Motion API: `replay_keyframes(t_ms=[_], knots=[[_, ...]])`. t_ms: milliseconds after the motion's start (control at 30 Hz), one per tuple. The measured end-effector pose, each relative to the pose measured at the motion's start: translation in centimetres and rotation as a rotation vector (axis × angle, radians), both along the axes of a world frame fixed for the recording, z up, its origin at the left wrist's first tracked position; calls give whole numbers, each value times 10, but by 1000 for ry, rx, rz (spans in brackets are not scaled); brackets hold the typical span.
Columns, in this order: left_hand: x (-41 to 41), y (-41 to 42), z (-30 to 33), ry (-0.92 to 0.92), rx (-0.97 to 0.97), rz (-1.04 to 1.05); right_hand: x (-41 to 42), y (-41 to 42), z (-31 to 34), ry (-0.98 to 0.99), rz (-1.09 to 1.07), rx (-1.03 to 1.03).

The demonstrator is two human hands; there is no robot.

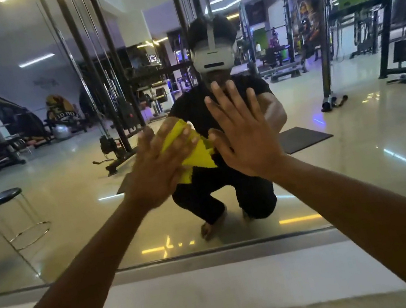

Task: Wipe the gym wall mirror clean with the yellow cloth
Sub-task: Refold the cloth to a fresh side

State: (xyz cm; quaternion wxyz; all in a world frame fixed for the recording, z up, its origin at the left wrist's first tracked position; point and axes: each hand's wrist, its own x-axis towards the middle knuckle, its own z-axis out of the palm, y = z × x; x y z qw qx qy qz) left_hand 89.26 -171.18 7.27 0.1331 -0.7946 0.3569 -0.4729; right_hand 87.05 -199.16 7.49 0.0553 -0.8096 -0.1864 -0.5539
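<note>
The wall mirror [65,178] fills most of the view and reflects a crouching person in black. My left hand [157,171] presses the yellow cloth [198,154] flat against the glass near its middle, fingers straight and blurred by motion. The cloth sticks out to the right of that hand and below it. My right hand [240,133] lies flat on the mirror just right of the cloth, fingers spread and pointing up, holding nothing.
The mirror's lower edge [213,251] meets a metal strip and a pale ledge [220,286] below my arms. Reflected in the glass are a black stool [1,199] at left, a cable machine [103,90], a floor mat [304,137] and racks at right.
</note>
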Motion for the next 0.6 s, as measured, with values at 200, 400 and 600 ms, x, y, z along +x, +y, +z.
replay_keyframes(t_ms=[200, 400, 600], knots=[[0, -53, -28, 63, -744, 90, -21, -14, -60, 114, -1, 102], [-1, -75, -85, 56, -203, -58, -36, -31, -121, 221, -54, 122], [-34, -117, -112, 231, -659, -86, -57, -21, -158, 278, -40, 276]])
